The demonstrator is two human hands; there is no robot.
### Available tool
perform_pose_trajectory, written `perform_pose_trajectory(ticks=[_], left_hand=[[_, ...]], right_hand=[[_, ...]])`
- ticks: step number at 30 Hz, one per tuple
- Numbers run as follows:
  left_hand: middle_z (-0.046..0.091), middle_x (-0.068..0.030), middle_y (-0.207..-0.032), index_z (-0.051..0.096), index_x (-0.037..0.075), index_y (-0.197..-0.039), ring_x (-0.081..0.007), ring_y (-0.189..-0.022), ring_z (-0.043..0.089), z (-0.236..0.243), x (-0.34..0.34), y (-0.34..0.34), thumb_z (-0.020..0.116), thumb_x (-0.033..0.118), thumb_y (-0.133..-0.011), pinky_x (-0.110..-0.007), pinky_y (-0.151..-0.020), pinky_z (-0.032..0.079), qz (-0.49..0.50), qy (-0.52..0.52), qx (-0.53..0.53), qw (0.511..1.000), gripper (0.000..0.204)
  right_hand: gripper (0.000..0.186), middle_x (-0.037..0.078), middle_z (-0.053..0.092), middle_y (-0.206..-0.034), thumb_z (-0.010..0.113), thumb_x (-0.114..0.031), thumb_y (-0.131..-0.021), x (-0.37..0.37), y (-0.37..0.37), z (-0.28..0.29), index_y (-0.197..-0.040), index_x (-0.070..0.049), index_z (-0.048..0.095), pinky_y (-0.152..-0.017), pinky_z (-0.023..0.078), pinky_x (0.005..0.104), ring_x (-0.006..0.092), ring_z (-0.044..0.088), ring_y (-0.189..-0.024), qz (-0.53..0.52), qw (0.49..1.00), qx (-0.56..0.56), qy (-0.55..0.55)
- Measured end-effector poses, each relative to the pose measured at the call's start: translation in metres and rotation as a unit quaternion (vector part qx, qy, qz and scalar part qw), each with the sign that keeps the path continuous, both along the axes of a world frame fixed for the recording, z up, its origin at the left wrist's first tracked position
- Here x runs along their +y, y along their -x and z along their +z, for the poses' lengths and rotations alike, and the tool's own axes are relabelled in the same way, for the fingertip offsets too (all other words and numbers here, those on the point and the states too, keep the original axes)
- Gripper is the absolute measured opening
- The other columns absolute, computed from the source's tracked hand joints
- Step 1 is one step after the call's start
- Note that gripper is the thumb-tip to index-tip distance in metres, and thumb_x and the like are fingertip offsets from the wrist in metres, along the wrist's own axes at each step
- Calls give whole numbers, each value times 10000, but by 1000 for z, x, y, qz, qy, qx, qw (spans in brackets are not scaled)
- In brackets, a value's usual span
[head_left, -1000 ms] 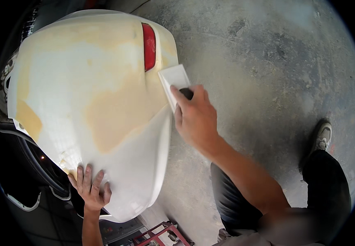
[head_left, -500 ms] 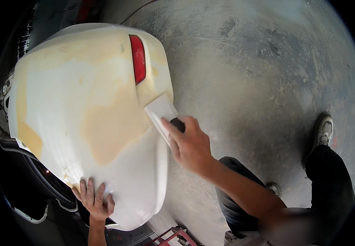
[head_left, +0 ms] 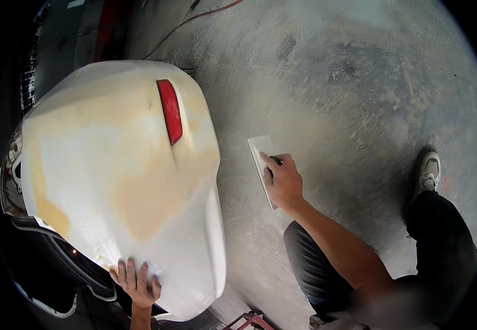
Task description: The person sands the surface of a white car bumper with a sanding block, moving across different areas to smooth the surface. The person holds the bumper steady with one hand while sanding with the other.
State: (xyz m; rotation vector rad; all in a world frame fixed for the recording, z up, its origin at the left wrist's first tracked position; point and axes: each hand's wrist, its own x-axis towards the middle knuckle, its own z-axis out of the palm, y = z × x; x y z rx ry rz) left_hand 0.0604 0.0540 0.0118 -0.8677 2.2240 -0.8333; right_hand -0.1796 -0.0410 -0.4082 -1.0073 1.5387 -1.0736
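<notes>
A white car bumper [head_left: 78, 165] with smooth yellowish filler patches [head_left: 145, 203] fills the left half, and a red reflector [head_left: 170, 113] is set near its far right edge. Spread out with nothing in it, my left hand [head_left: 140, 285] rests its fingers on the bumper's near end. To the right of the bumper, my right hand [head_left: 287, 184] grips a flat, pale sanding block [head_left: 260, 147] by its dark knob. The block is held over the floor, apart from the bumper. Its working face is hidden from me.
Grey, dusty concrete floor [head_left: 332, 110] spreads to the right. My shoe [head_left: 429, 171] and dark trouser legs [head_left: 442, 236] are at lower right. A hose [head_left: 205, 15] lies beyond the bumper. A red metal frame [head_left: 249, 322] shows at the bottom edge, with dark car parts [head_left: 56, 250] at left.
My right hand has lifted the sanding block off the bumper and moved it right, over the floor. The bumper sits lower in view; my left hand still rests on it.
</notes>
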Motion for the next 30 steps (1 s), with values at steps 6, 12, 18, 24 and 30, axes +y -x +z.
perform_pose_trajectory(ticks=[6, 12, 18, 24, 30], left_hand=[[474, -133, -1598, 623, 167, -1436, -393, -1533, 344, -1, -6, -3, 556, 326, -955, -639, -1266, 93, -7, 6, 28, 1000, 511], [454, -157, -1606, 588, 128, -1463, -421, -1539, 313, -2, -5, -1, 536, 290, -969, -651, -1259, 97, -23, -5, 17, 1000, 522], [457, -158, -1603, 590, 129, -1456, -416, -1539, 311, 0, -4, -1, 533, 299, -973, -653, -1257, 113, -21, -3, 5, 1000, 515], [464, -150, -1594, 603, 133, -1433, -412, -1537, 313, 0, -4, 0, 502, 302, -976, -669, -1250, 132, -38, 4, -1, 999, 497], [427, -145, -1619, 584, 159, -1453, -410, -1549, 279, 3, -4, -4, 462, 311, -989, -670, -1253, 120, -30, 0, -23, 999, 503]], right_hand=[[416, 118, 607, -1177, 684, -99, -940, -16, 22, 58, -1345, -197, 684, -786, 585, 395, 292, 635, -1038, -44, 984, -58, 160], [409, 109, 605, -1187, 684, -92, -932, -38, 6, 77, -1327, -198, 697, -807, 585, 405, 292, 626, -1024, -33, 978, -62, 194], [400, 94, 617, -1187, 659, -99, -947, -55, 15, 54, -1331, -204, 696, -823, 587, 411, 290, 632, -1062, -56, 984, -105, 132], [352, 107, 622, -1166, 639, -139, -975, -114, 11, 55, -1318, -189, 702, -842, 579, 422, 301, 631, -1039, -51, 984, -80, 152], [372, 130, 622, -1116, 639, -138, -967, -121, 1, 46, -1335, -163, 691, -821, 571, 433, 335, 626, -945, -62, 984, -134, 103]])
